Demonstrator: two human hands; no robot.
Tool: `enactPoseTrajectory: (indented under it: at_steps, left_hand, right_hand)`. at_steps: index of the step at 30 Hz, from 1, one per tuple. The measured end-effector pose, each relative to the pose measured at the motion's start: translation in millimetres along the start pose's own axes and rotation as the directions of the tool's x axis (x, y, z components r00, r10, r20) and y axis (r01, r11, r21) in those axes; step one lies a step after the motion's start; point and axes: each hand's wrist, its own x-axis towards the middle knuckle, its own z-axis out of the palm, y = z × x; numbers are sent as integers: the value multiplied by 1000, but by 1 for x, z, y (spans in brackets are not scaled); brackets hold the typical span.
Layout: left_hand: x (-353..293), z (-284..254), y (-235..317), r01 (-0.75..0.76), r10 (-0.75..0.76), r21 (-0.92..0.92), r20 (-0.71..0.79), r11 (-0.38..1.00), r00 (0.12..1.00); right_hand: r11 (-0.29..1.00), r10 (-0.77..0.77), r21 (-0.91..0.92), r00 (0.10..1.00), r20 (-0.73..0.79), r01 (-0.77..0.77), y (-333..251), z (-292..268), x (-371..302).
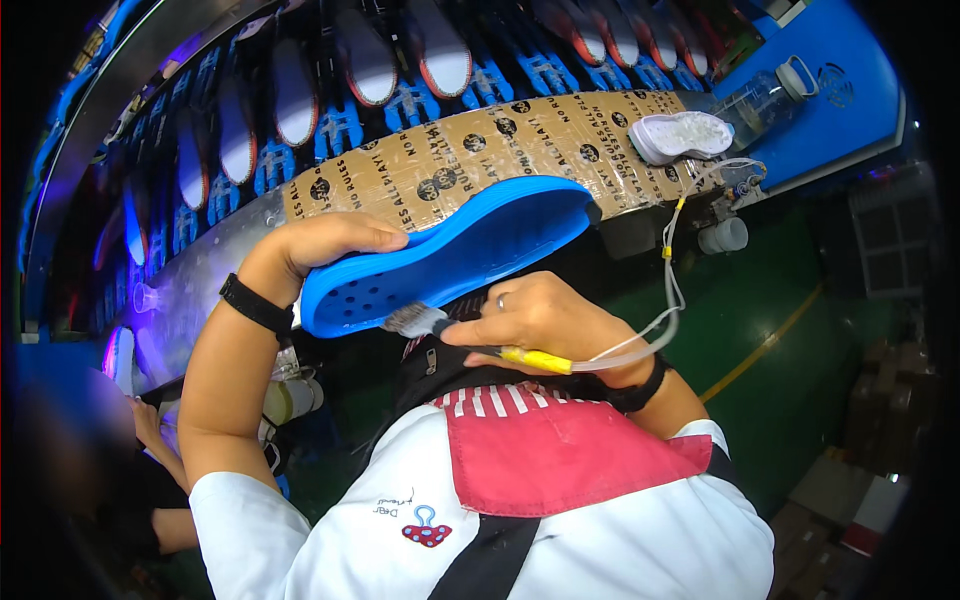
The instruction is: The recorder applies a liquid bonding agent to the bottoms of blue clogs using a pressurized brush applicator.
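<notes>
A bright blue shoe sole (480,245) is tilted in front of me, its hollow inner side facing me. My left hand (335,240) grips its left end, the thumb along the upper rim. My right hand (550,320) is closed around a brush (415,320) with a dark handle and yellow tape. The pale bristles touch the inside of the sole near the lower rim, beside a group of round holes. From the brush a clear thin hose (650,345) runs up to a fitting at the right.
Behind the sole lies a cardboard-covered ledge (400,170). A white sole (685,137) rests at its right end, near a clear jug (755,105). Shoes (365,60) stand in a row on blue holders beyond. At the left, another person's arm (150,430) shows.
</notes>
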Motion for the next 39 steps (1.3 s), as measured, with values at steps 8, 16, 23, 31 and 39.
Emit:
enactPoseTrajectory:
  at_steps: [8, 16, 23, 31, 39]
  left_hand:
    - [-5, -7, -38, -137, 96, -335, -137, 932, 986]
    - [33, 13, -107, -673, 527, -660, -461, 333, 714]
    - [32, 24, -129, -578, 690, -797, -320, 174, 650]
    - [46, 40, -135, -558, 648, -829, -406, 36, 645]
    - [44, 65, -87, -659, 524, -750, -587, -64, 617]
  right_hand:
    - [991, 129, -16, 990, -55, -130, 7, -8, -13]
    - [972, 219, 133, 959, -182, -196, 8, -19, -16]
    - [949, 271, 227, 934, -231, -220, 12, -14, -17]
    - [911, 391, 263, 869, -302, -318, 6, -11, 0]
    - [963, 259, 213, 797, -546, -166, -13, -8, 68]
